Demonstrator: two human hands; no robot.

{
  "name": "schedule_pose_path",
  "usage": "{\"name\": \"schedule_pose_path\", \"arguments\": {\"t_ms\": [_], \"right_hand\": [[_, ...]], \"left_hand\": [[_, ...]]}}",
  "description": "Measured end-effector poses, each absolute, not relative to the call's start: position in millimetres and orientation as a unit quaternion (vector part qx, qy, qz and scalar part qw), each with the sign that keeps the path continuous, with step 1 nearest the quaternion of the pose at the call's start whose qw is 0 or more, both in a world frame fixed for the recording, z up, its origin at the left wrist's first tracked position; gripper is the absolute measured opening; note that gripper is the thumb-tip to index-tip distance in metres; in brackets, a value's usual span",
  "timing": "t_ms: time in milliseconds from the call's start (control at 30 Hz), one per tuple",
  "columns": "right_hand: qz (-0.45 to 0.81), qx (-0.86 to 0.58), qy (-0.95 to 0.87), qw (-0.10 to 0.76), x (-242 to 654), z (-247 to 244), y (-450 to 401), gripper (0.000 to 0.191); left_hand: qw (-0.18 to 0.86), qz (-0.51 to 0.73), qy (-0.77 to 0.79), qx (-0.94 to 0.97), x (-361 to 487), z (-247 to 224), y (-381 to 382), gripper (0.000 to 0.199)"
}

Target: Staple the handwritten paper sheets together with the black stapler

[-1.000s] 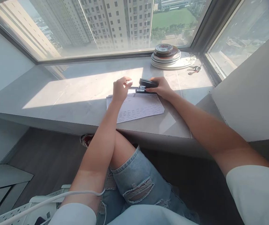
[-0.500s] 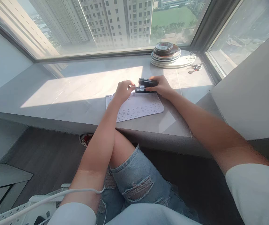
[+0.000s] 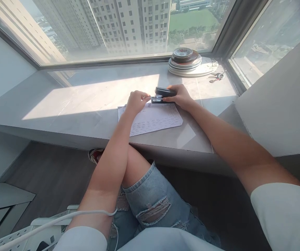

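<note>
A black stapler [image 3: 163, 92] stands on the sill with its top lifted away from its base. My right hand [image 3: 180, 96] is closed round its right end, thumb on the lower part. My left hand [image 3: 136, 101] pinches at the stapler's left end, fingertips close to the metal rail; a small shiny bit shows there, too small to make out. Printed sheets of paper [image 3: 156, 120] lie just in front of the stapler, partly behind my left wrist.
A stack of plates [image 3: 185, 64] stands at the back right of the sill [image 3: 92, 101], by the window. Beside it lies a bunch of keys [image 3: 219, 76]. A white cable [image 3: 87, 212] crosses my left forearm. The sill's front edge runs above my knees.
My left fingertips have drawn slightly left from the stapler's front end. The stapler, my right hand and the papers have stayed almost where they were.
</note>
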State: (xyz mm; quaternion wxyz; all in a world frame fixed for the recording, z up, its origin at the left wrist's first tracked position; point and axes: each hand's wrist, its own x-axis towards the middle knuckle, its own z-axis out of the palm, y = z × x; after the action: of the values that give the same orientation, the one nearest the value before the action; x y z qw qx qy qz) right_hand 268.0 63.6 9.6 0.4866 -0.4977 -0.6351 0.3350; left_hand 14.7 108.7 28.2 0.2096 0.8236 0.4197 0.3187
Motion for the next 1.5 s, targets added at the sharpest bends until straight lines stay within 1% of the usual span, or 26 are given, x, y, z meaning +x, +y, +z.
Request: {"name": "schedule_pose_path", "arguments": {"t_ms": [133, 233, 333, 400, 567, 633, 733, 967, 1133, 1200, 1367, 1500], "right_hand": [[0.336, -0.501, -0.625, 0.495, 271, 9, 66, 0.043], [0.343, -0.489, -0.616, 0.514, 280, 5, 70, 0.037], [0.356, -0.457, -0.605, 0.546, 293, 4, 71, 0.031], [0.372, -0.445, -0.596, 0.556, 300, 6, 70, 0.031], [0.417, -0.444, -0.61, 0.507, 301, 13, 63, 0.038], [0.431, -0.431, -0.63, 0.481, 296, 15, 61, 0.038], [0.441, -0.414, -0.651, 0.458, 289, 18, 59, 0.041], [0.423, -0.402, -0.676, 0.451, 282, 24, 55, 0.048], [0.394, -0.459, -0.656, 0.451, 278, 26, 53, 0.055], [0.375, -0.481, -0.649, 0.455, 272, 27, 52, 0.054], [0.324, -0.494, -0.67, 0.45, 247, 28, 53, 0.048], [0.311, -0.489, -0.697, 0.423, 235, 25, 56, 0.045]], "left_hand": [[0.234, 0.34, 0.406, 0.815, 16, 29, 107, 0.017], [0.295, 0.388, 0.372, 0.79, 17, 33, 104, 0.024], [0.363, 0.387, 0.313, 0.788, 19, 37, 99, 0.024], [0.381, 0.373, 0.288, 0.796, 21, 39, 95, 0.024], [0.393, 0.327, 0.252, 0.822, 27, 37, 90, 0.043], [0.393, 0.311, 0.224, 0.836, 29, 36, 89, 0.045], [0.388, 0.308, 0.201, 0.845, 33, 35, 90, 0.042], [0.386, 0.326, 0.184, 0.843, 38, 31, 93, 0.04], [0.362, 0.307, 0.259, 0.841, 37, 41, 85, 0.036], [0.344, 0.309, 0.284, 0.84, 34, 44, 84, 0.029], [0.257, 0.372, 0.37, 0.811, 29, 39, 94, 0.009], [0.234, 0.359, 0.406, 0.807, 26, 32, 103, 0.013]]}}
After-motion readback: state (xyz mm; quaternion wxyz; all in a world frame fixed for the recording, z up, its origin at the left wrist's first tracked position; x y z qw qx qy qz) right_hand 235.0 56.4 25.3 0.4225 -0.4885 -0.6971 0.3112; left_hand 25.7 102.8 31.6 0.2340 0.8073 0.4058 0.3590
